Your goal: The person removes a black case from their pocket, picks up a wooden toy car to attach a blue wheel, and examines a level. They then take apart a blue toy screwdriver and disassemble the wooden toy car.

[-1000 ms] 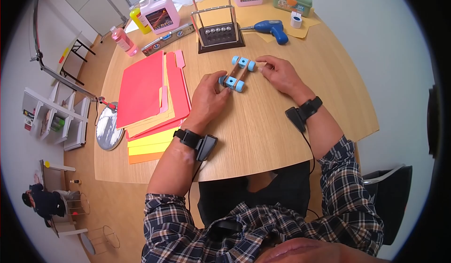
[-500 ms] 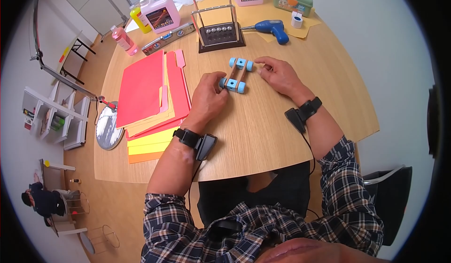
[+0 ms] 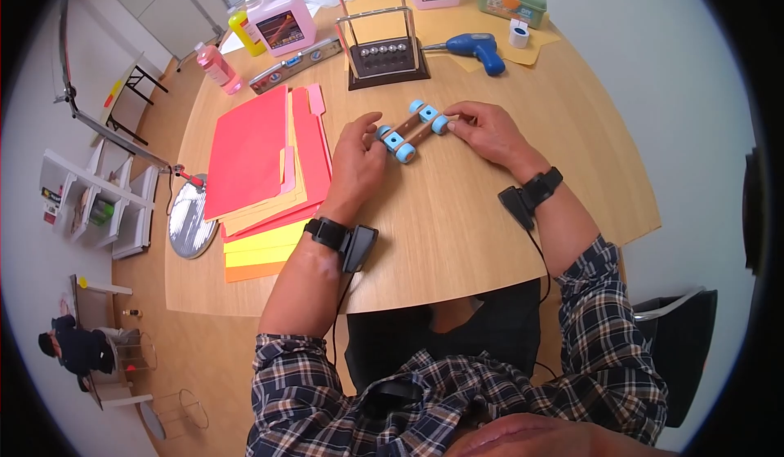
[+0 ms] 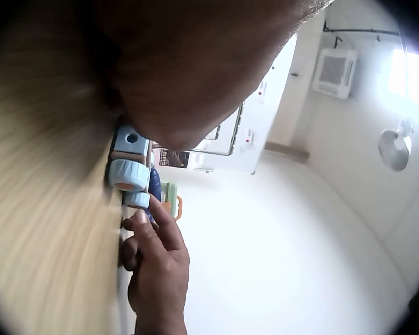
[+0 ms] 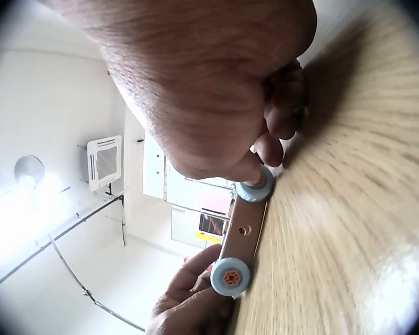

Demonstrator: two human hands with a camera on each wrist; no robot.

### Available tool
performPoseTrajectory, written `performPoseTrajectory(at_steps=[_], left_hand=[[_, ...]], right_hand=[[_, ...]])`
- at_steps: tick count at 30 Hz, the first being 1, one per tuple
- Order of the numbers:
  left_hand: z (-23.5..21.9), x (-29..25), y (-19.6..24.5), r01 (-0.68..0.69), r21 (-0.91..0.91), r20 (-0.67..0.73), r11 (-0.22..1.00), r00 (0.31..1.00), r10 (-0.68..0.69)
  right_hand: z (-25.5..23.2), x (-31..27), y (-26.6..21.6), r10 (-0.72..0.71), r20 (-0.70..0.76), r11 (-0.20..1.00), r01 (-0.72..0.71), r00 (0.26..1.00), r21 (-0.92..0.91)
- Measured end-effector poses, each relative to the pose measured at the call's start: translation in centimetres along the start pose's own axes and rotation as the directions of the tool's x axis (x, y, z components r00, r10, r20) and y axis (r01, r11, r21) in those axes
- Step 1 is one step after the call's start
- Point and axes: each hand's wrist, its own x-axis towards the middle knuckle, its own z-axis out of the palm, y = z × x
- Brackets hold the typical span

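Observation:
A toy car (image 3: 415, 130) with light blue wheels, blue blocks and brown side bars sits on the wooden table between the hands. My right hand (image 3: 490, 134) pinches its far right wheel with thumb and index finger. In the right wrist view that wheel (image 5: 257, 187) is partly covered by the fingertips, and a side bar (image 5: 244, 229) with a hole runs to the nearer wheel (image 5: 230, 277). Beside the near left wheel, my left hand (image 3: 356, 163) has its fingers loosely bent, index finger raised over the wheel.
Left of the car lie coloured folders (image 3: 249, 155). Behind it stands a Newton's cradle (image 3: 384, 57), with a spirit level (image 3: 294, 65) and a pink bottle (image 3: 217, 69) to its left. A blue toy drill (image 3: 478, 49), a white roll (image 3: 518, 34) and a green toolbox (image 3: 512, 1) are at right.
The car has turned clockwise, its far end swinging right into the right hand's fingertips. The left fingers have come off the near left wheel and that hand has shifted slightly left.

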Motion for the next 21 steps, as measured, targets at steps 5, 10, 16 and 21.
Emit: performPoseTrajectory(at_steps=[5, 10, 16, 21], left_hand=[[-0.6, -0.1, 1.7, 0.163, -0.352, 0.032, 0.922, 0.986, -0.162], [-0.5, 0.3, 0.5, 0.143, -0.388, 0.018, 0.910, 0.989, -0.148], [-0.4, 0.2, 1.1, 0.146, -0.343, 0.058, 0.928, 0.989, -0.134], [-0.9, 0.2, 1.5, 0.232, -0.312, 0.113, 0.922, 0.972, -0.206]], right_hand=[[-1.1, 0.5, 0.9, -0.089, -0.226, 0.996, 0.085, 0.970, -0.026], [-2.9, 3.8, 6.6, -0.029, -0.482, 0.999, 0.038, 0.876, 0.009], [-3.5, 4.4, 6.8, 0.038, -0.587, 0.998, -0.064, 0.808, -0.024], [-4.5, 6.6, 7.8, 0.247, -0.519, 0.968, -0.192, 0.818, 0.159]])
